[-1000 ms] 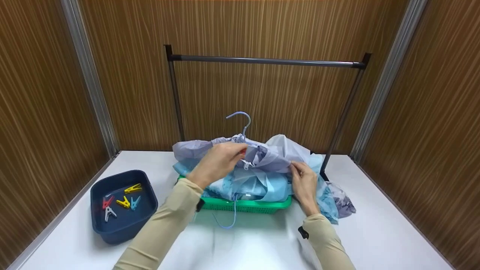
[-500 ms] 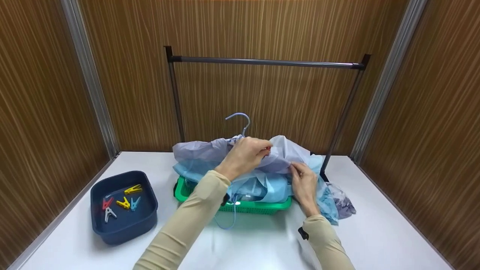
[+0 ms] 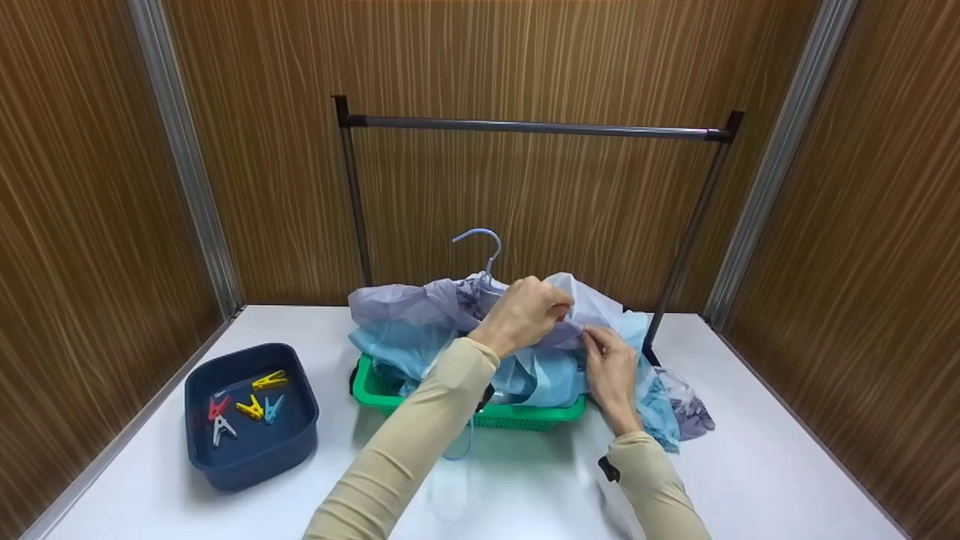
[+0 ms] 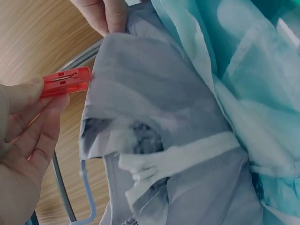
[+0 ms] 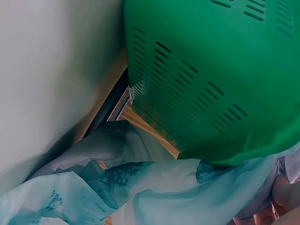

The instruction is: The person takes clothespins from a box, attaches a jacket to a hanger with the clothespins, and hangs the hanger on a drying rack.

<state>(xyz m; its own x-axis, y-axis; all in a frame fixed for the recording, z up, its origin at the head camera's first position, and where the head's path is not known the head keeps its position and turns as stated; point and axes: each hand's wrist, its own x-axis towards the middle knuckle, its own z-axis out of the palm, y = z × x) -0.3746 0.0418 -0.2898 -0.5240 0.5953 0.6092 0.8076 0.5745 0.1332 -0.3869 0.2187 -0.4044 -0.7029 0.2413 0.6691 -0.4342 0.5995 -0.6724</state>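
Between thumb and fingers, my left hand (image 4: 33, 136) pinches a red clothespin (image 4: 66, 80), its tip right at the edge of a greyish-purple garment (image 4: 159, 89). In the head view the left hand (image 3: 525, 311) is over that garment, left of my right hand (image 3: 611, 367). The right hand pinches the garment's right part between thumb and fingers. A light-blue hanger hook (image 3: 480, 234) stands up from the garment's middle. Light-blue garments (image 3: 405, 349) lie beneath, in a green basket (image 3: 375, 394). The right wrist view catches only fingers of the right hand (image 5: 286, 197) at its lower right corner.
At left, a dark blue bin (image 3: 251, 465) holds several clothespins, one of them a white clothespin (image 3: 223, 430). Behind the basket stands a rack with a grey rail (image 3: 525, 127). Some cloth (image 3: 690, 412) hangs over the basket's right side onto the table.
My left hand has moved right along the garment with the red clothespin, closer to the right hand. The right hand keeps its hold in nearly the same place.
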